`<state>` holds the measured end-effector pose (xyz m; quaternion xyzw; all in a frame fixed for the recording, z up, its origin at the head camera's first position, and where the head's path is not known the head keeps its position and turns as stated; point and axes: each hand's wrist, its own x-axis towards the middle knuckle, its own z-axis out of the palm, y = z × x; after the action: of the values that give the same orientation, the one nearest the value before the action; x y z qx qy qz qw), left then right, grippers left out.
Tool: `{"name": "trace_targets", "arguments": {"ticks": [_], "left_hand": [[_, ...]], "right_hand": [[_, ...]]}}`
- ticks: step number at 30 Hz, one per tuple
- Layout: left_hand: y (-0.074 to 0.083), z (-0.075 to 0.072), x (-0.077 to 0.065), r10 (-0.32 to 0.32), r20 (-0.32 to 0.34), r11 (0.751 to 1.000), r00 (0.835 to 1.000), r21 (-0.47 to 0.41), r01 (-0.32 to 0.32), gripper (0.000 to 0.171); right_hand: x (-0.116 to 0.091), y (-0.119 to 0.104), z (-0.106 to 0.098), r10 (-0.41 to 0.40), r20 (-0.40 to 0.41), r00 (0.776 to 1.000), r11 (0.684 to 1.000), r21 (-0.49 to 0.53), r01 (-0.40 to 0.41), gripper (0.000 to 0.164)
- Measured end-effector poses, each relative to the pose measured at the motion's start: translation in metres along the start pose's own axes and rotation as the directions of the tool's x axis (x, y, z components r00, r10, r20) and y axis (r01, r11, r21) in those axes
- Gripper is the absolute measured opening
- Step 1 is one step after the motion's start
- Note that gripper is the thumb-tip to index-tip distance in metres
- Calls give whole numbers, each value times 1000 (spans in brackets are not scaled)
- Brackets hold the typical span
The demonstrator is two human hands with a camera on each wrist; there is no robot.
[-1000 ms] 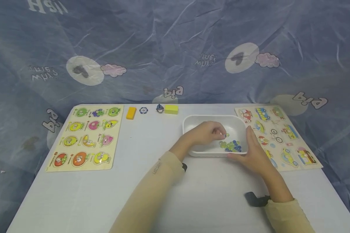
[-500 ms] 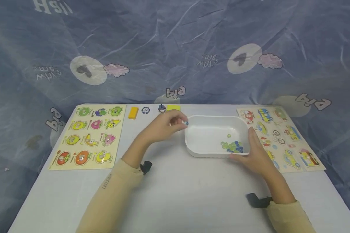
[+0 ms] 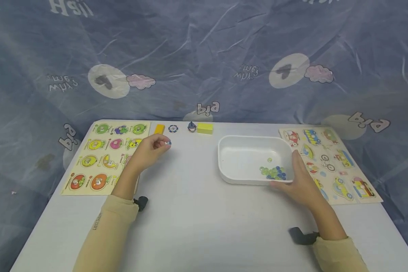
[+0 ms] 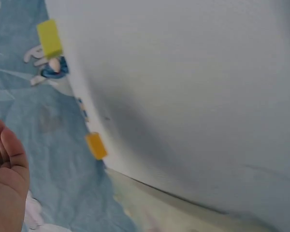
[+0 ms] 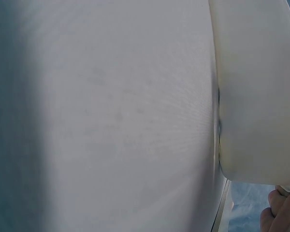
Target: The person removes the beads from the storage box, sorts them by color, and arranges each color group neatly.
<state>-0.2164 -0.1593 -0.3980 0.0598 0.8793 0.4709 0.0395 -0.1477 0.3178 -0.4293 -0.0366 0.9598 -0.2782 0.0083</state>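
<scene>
My left hand [image 3: 149, 153] pinches a small blue marble [image 3: 169, 142] between thumb and fingertips, above the table near the fruit puzzle board [image 3: 88, 170]. In the left wrist view only part of that hand [image 4: 7, 179] shows at the left edge, and the marble is hidden. A white plastic bin [image 3: 241, 160] stands right of the middle. Its right front corner is gripped by my right hand [image 3: 300, 183], thumb at the front and fingers along the right side. Green and blue marbles [image 3: 273, 173] lie clustered in the bin's right front part, with a single green marble [image 3: 269, 160] behind them.
Along the back edge sit an orange block [image 3: 159, 129], a poker chip [image 3: 173, 129], a small figure [image 3: 192, 127] and a yellow block [image 3: 205, 128]. A vehicle puzzle board [image 3: 346, 166] lies right of the bin. A printed blue cloth [image 3: 176, 56] hangs behind the table.
My left hand has moved out of the bin and leftward with the blue marble, stopping over the table near the fruit board. My right hand keeps its grip on the bin.
</scene>
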Motion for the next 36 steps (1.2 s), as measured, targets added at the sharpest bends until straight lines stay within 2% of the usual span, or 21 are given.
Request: {"name": "trace_targets", "arguments": {"ticks": [6, 9, 14, 21, 31, 36], "left_hand": [[-22, 0, 4, -125, -25, 988, 992, 93, 127, 22], [-30, 0, 6, -161, -26, 978, 987, 132, 163, 21], [-39, 0, 11, -161, -31, 971, 986, 173, 164, 18], [-41, 3, 17, -180, -3, 964, 984, 199, 177, 15], [-41, 6, 16, -229, -4, 942, 973, 251, 223, 13], [-40, 8, 15, -237, -21, 939, 971, 252, 234, 15]], "right_hand": [[-1, 1, 0, 1, 1, 1000, 1000, 18, -1, 130], [-2, 1, 0, 4, -1, 1000, 1000, 16, -4, 130], [-2, 2, 0, 7, -8, 1000, 1000, 3, -7, 130], [-3, 2, -1, 14, 6, 1000, 1000, 7, -14, 130], [-2, 1, -1, 1, 13, 1000, 1000, 8, -2, 129], [-1, 2, -1, -2, 12, 1000, 1000, 5, 1, 129]]}}
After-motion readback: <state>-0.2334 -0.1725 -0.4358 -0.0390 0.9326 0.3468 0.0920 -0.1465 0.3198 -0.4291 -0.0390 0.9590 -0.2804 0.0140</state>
